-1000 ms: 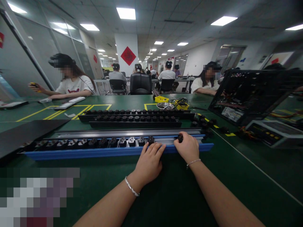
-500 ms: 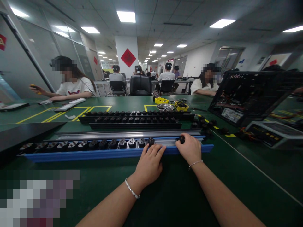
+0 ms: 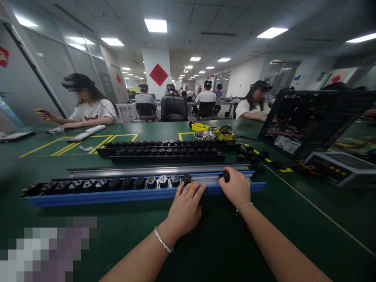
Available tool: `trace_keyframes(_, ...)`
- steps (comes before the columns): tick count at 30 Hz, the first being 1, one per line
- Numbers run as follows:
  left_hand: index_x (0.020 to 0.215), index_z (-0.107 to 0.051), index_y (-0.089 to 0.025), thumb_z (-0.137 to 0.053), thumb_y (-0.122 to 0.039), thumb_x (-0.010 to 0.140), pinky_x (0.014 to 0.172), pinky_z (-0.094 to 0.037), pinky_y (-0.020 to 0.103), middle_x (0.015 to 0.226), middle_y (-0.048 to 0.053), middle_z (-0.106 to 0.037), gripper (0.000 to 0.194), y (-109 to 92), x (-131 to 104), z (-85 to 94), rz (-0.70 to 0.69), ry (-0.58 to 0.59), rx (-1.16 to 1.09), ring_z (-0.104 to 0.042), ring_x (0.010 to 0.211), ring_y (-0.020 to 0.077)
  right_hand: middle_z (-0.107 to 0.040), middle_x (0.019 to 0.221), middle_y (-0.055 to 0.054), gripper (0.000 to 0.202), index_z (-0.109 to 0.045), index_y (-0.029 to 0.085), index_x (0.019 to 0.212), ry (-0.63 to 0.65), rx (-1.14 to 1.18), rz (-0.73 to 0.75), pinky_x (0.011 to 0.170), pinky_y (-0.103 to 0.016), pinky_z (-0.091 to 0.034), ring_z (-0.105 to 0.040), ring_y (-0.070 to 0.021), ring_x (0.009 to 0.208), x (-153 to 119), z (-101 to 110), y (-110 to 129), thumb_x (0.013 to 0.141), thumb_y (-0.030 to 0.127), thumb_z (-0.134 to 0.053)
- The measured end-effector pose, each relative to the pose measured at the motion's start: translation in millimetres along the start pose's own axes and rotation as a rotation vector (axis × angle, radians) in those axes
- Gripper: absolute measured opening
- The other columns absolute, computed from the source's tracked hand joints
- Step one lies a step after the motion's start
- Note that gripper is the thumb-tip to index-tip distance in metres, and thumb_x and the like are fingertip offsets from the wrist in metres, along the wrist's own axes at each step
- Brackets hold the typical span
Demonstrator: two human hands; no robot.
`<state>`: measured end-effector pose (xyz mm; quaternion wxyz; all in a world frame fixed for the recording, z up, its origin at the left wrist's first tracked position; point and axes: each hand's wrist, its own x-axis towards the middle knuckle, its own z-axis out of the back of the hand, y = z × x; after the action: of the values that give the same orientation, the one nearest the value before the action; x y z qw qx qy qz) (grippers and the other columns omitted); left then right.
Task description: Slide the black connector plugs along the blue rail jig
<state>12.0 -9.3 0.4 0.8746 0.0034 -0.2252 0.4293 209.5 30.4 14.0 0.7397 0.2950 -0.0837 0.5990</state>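
Note:
A long blue metal channel (image 3: 117, 199) lies crosswise in front of me, with a row of black socket modules (image 3: 139, 182) in its left and middle part. My left hand (image 3: 186, 203) rests on its front wall, fingers spread, fingertips beside the last module (image 3: 187, 179) of the row. Farther right, my right hand (image 3: 237, 188) pinches a single black socket module (image 3: 225, 176) at the channel. Bare silvery channel floor (image 3: 207, 178) shows between that module and the row. The fingers hide part of the held module.
Behind lie a silvery rail (image 3: 141, 170) and two black strips (image 3: 164, 158) with more modules. Loose modules (image 3: 258, 156) lie to the right, near an open computer case (image 3: 311, 121) and a power supply unit (image 3: 343, 166). Yellow trays (image 3: 200, 127) stand farther back. Co-workers sit across the table.
The camera view has shifted slightly, and the channel's left end appears a little lower. Both hands keep nearly the same places, the right still on its module.

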Motion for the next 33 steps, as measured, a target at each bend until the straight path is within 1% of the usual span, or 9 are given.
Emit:
trace_keyframes(8, 0.138, -0.029, -0.028, -0.049, -0.018, 0.078, 0.111, -0.018, 0.049, 0.137, 0.003, -0.044, 0.064, 0.8, -0.4, 1.8, 0.002, 0.011, 0.007, -0.034, 0.128, 0.0216, -0.065, 0.1, -0.008, 0.037, -0.055, 0.018, 0.109, 0.027, 0.021, -0.04, 0.084, -0.036, -0.037, -0.055, -0.024, 0.097, 1.9, 2.4, -1.2, 0.074, 0.027, -0.047)
trace_keyframes(16, 0.137, -0.03, -0.027, -0.05, -0.018, 0.078, 0.111, -0.019, 0.047, 0.137, 0.003, -0.044, 0.063, 1.0, -0.3, 0.9, -0.001, 0.007, 0.028, -0.035, 0.127, 0.0212, -0.065, 0.1, -0.009, 0.035, -0.057, 0.017, 0.106, -0.032, 0.004, 0.003, 0.09, -0.036, -0.034, -0.056, -0.0234, 0.096, 0.2, 0.4, -1.7, 0.074, 0.025, -0.047)
trace_keyframes(26, 0.137, -0.031, -0.028, -0.05, -0.018, 0.078, 0.111, -0.018, 0.046, 0.136, 0.003, -0.044, 0.062, 0.9, -0.4, 0.5, -0.002, -0.002, 0.032, -0.035, 0.127, 0.0204, -0.066, 0.094, -0.007, 0.037, -0.055, 0.017, 0.109, -0.024, 0.021, -0.01, 0.086, -0.034, -0.035, -0.057, -0.0228, 0.091, 1.4, 0.4, -4.1, 0.074, 0.025, -0.047)
trace_keyframes(33, 0.137, -0.031, -0.027, -0.05, -0.019, 0.078, 0.111, -0.018, 0.047, 0.136, 0.004, -0.044, 0.062, 0.6, -0.5, 2.1, -0.003, 0.006, 0.022, -0.035, 0.127, 0.0216, -0.065, 0.101, -0.01, 0.036, -0.055, 0.016, 0.108, -0.033, -0.002, -0.004, 0.091, -0.038, -0.033, -0.055, -0.0247, 0.098, 0.3, 3.4, -3.8, 0.074, 0.025, -0.047)
